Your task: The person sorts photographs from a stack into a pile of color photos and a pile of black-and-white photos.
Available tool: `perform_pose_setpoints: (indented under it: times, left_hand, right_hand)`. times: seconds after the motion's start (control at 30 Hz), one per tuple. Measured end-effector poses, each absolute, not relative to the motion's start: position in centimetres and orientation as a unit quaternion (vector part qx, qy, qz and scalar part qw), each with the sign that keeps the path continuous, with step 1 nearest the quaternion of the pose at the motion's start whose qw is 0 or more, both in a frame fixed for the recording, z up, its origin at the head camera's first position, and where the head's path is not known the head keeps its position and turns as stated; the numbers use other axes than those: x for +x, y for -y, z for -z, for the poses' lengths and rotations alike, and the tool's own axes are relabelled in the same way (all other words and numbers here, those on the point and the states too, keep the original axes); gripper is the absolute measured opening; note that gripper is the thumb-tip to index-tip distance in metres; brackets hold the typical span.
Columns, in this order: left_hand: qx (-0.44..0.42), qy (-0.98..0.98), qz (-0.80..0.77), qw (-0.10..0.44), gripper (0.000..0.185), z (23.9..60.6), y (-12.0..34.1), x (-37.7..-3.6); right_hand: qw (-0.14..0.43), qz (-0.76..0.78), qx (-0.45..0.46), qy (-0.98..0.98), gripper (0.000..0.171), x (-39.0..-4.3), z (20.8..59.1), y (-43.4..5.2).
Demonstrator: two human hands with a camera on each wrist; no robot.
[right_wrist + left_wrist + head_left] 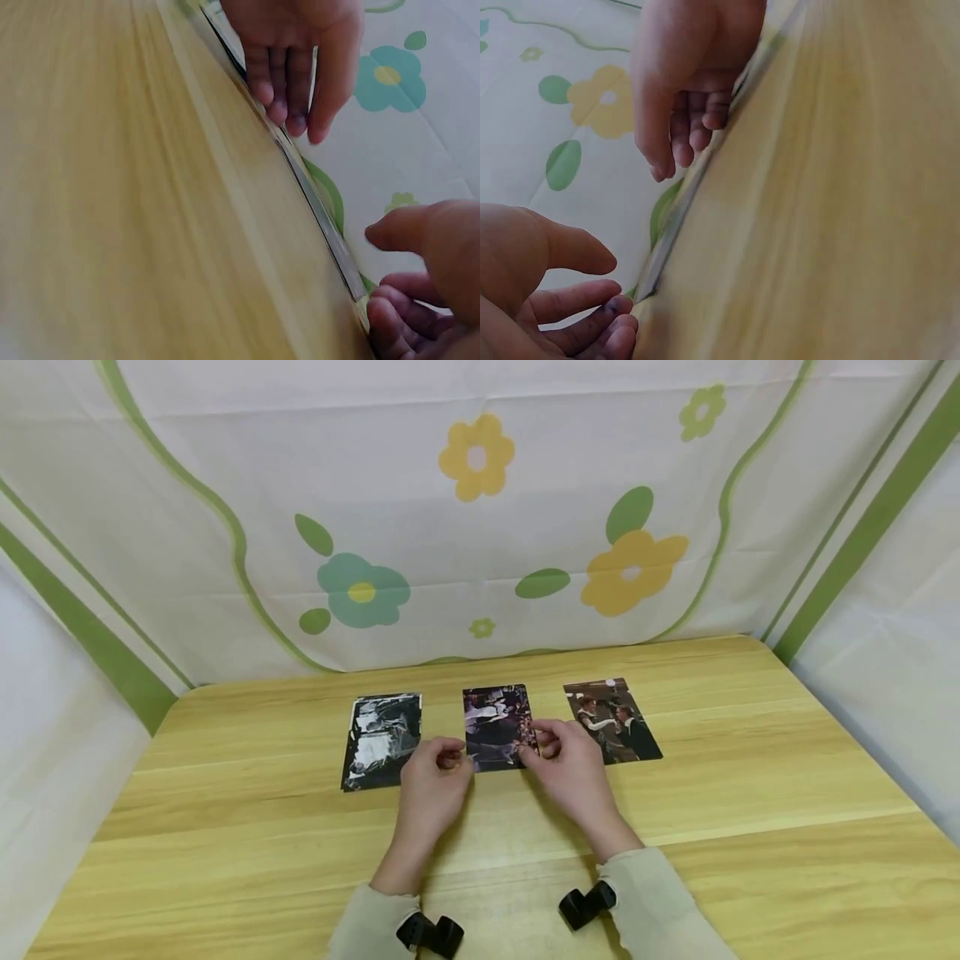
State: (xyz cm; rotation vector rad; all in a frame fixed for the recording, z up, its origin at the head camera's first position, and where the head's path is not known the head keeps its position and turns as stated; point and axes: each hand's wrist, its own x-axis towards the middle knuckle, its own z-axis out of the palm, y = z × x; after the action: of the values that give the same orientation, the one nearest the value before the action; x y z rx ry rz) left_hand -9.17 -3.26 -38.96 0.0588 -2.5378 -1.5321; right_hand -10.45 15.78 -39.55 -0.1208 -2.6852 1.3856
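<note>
Three photo prints lie in a row on the wooden table (750, 793): a black-and-white one (382, 739) on the left, a dark one (495, 722) in the middle, and one showing two people (611, 718) on the right. My left hand (453, 758) is at the middle print's near left corner and my right hand (543, 745) at its near right corner. In the left wrist view my left fingertips (619, 311) touch the print's edge (676, 225), with the thumb lifted clear. The right wrist view shows my right fingers (390, 311) at the print's corner (341, 259), thumb apart above it. Neither hand pinches anything.
A flowered white cloth (480, 527) hangs as a backdrop behind the table and along both sides. Bare wood lies in front of the prints and to the right. The wrist cameras (431, 935) sit on my sleeves near the front edge.
</note>
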Motion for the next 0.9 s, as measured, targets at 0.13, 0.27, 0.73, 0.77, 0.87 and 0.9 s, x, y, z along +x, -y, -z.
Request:
perform_pose_setpoints:
  times: [0.13, 0.27, 0.73, 0.77, 0.87, 0.9]
  left_hand:
    - [0.007, 0.866, 0.491, 0.097, 0.021, 39.5, 3.1, -9.6]
    - [-0.003, 0.876, 0.474, 0.083, 0.033, 39.7, 2.9, -10.0]
    - [0.010, 0.901, 0.426, 0.087, 0.047, 39.7, 1.8, -10.3]
    - [0.010, 0.902, 0.423, 0.089, 0.047, 39.7, 1.8, -10.2]
    - [0.010, 0.902, 0.422, 0.094, 0.048, 39.7, 1.8, -10.1]
    - [0.011, 0.900, 0.425, 0.096, 0.048, 39.8, 1.8, -10.1]
  right_hand:
    - [0.055, -0.407, -0.040, 0.911, 0.062, -10.7, 39.9, -15.6]
    - [0.050, -0.378, -0.043, 0.923, 0.073, -11.0, 40.0, -15.5]
    - [0.046, -0.351, -0.058, 0.933, 0.073, -10.9, 39.9, -15.1]
    - [0.046, -0.351, -0.057, 0.934, 0.073, -10.9, 39.9, -15.1]
    - [0.047, -0.352, -0.053, 0.933, 0.071, -10.9, 40.0, -14.9]
    - [0.048, -0.354, -0.052, 0.933, 0.071, -10.9, 40.0, -14.9]
